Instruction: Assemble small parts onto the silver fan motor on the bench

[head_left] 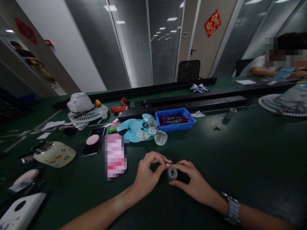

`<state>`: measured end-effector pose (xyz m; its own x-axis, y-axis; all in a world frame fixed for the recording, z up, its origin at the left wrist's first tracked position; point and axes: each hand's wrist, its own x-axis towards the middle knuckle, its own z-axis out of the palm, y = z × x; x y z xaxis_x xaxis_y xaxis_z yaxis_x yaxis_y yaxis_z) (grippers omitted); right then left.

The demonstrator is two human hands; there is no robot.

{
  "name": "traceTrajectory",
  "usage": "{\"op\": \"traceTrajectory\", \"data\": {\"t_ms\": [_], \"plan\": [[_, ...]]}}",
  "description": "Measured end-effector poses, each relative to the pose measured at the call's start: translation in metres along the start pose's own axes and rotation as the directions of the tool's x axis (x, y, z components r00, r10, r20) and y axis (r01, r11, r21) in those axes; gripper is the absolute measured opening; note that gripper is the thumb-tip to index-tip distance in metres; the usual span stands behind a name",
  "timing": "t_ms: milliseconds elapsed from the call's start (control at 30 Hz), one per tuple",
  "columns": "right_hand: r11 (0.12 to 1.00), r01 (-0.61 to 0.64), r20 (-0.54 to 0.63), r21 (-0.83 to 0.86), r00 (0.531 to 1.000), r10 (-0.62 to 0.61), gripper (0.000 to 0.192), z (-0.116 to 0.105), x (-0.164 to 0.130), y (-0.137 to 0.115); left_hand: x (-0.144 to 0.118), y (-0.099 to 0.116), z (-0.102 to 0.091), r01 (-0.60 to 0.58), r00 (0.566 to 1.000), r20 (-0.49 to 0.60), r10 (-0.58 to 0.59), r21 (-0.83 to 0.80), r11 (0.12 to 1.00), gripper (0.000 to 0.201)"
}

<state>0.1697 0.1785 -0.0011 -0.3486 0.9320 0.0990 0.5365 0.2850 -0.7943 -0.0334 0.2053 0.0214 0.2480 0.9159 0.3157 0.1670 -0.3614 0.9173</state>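
Hands meet low at centre: my right hand [194,183] pinches a small round motor [172,173] between thumb and fingers, and my left hand [146,175] closes its fingertips on the top edge. Fan blades [144,131] lie loose at twelve o'clock, beside a blue parts bin [175,119]. I judge assembly barely begun, blades still unattached.

Red door sign [212,23] bears gold characters, too blurred to read
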Motion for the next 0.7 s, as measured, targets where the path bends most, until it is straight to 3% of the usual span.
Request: {"op": "traceTrajectory", "data": {"t_ms": [100,233,467,700], "plan": [[0.997,-0.062,-0.051,0.041,0.997,0.064,0.038,0.0,0.001,0.001,0.006,-0.012,-0.003,0.063,0.997,-0.051,-0.055,0.157,0.986,0.012],[0.993,-0.088,-0.114,0.079,0.989,0.096,0.036,0.001,0.003,0.004,0.012,-0.025,-0.007,0.064,0.998,-0.032,-0.057,0.354,0.933,0.011],[0.995,-0.084,-0.105,0.055,0.99,0.09,0.039,0.0,0.003,0.005,0.01,-0.032,-0.009,0.056,0.998,0.006,-0.066,0.449,0.892,0.022],[0.996,-0.079,-0.093,0.029,0.992,0.081,0.039,0.0,0.003,0.005,0.012,-0.025,-0.01,0.084,0.996,-0.072,-0.056,0.481,0.873,0.013]]}}
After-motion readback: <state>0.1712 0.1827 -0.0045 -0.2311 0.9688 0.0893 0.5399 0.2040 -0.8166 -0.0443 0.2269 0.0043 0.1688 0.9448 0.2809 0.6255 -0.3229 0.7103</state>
